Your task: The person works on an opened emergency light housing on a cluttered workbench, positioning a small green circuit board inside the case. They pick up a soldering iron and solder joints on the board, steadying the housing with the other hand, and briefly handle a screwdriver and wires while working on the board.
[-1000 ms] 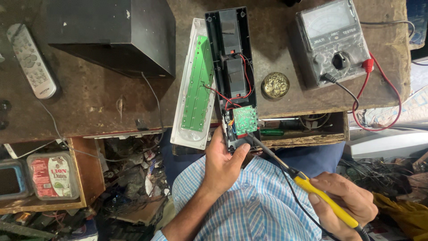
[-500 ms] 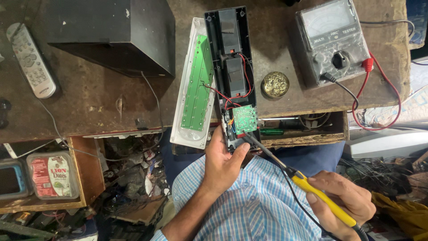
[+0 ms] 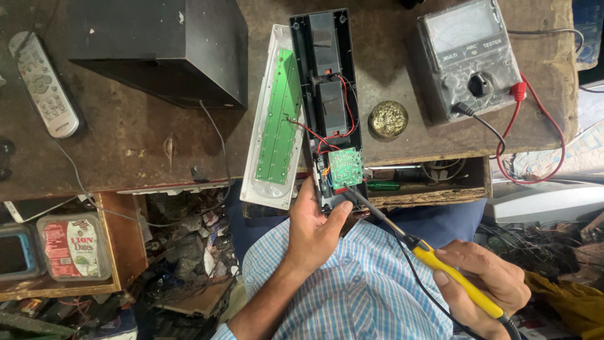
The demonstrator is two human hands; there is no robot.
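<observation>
My left hand (image 3: 318, 230) grips the near end of an opened black device housing (image 3: 328, 94) that lies across the bench edge. A small green circuit board (image 3: 345, 167) sits at that end, joined by red wires. My right hand (image 3: 487, 283) holds a yellow-handled soldering iron (image 3: 440, 264), whose dark tip reaches up to the lower edge of the small board. Beside the housing lies its white cover with a long green circuit board (image 3: 277, 123) inside.
A grey analog multimeter (image 3: 469, 60) with red and black leads stands at the right. A round tin (image 3: 388, 119) lies next to the housing. A black box (image 3: 160, 47) and a white remote control (image 3: 44, 85) are at the left. Cluttered shelves sit below the bench.
</observation>
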